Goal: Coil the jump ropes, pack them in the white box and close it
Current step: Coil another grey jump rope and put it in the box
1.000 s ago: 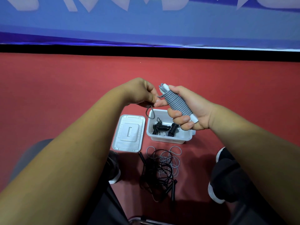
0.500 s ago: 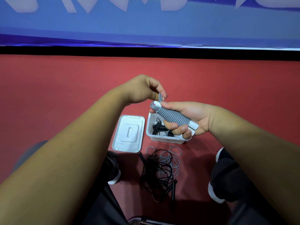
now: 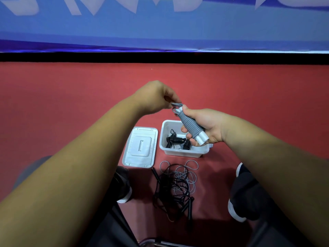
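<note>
My right hand [image 3: 206, 126] grips a grey jump rope [image 3: 189, 123] wound tightly round its white handles, held above the white box [image 3: 166, 138]. My left hand [image 3: 156, 98] pinches the rope's loose end loop at the bundle's upper tip. The open box stands on the red floor with a coiled black jump rope [image 3: 175, 140] inside. Its white lid [image 3: 139, 148] lies flat to the left of it. A tangled black jump rope [image 3: 173, 188] lies loose on the floor in front of the box.
Several thin rubber bands [image 3: 191, 165] lie among the loose rope. My two dark shoes [image 3: 242, 191] flank that pile. A chair's metal edge [image 3: 156, 242] shows at the bottom. A blue banner wall stands behind the red floor.
The bundle tipped down to near level and has risen steeper again, its white ends now low right. My left hand moved up from the bundle's side to its upper tip.
</note>
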The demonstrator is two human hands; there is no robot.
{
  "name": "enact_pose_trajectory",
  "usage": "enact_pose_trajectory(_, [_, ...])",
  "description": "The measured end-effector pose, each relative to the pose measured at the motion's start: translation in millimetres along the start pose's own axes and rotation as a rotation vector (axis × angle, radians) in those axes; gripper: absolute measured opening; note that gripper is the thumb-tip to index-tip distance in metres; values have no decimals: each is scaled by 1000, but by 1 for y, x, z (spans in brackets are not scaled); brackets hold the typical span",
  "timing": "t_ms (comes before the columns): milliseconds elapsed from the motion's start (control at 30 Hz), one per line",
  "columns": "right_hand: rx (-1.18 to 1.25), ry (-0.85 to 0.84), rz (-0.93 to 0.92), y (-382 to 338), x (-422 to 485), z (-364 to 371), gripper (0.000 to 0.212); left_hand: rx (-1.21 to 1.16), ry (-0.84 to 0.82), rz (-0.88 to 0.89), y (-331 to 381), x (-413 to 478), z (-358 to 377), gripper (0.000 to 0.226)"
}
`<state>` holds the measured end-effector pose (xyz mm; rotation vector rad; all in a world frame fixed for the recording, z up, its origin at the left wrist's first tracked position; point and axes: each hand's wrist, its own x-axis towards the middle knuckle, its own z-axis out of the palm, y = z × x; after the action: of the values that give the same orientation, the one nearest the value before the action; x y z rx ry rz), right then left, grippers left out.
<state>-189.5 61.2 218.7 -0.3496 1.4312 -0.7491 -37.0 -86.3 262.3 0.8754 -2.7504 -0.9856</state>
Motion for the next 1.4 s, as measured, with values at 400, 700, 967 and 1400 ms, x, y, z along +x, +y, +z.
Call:
enact_pose_trajectory(400, [174, 84, -115, -2, 4, 11, 65, -112, -84, -301, -4, 0, 12, 26])
enact_pose_trajectory(700, [250, 112, -206, -11, -1, 2, 44, -722, -96, -269, -2, -3, 6, 20])
enact_pose_trajectory(967, [250, 87, -179, -12, -4, -3, 41, -324, -153, -140, -3, -4, 5, 11])
enact_pose_trajectory(1400, [138, 162, -282, -13, -9, 3, 46, -562, -121, -211, 4, -10, -3, 21])
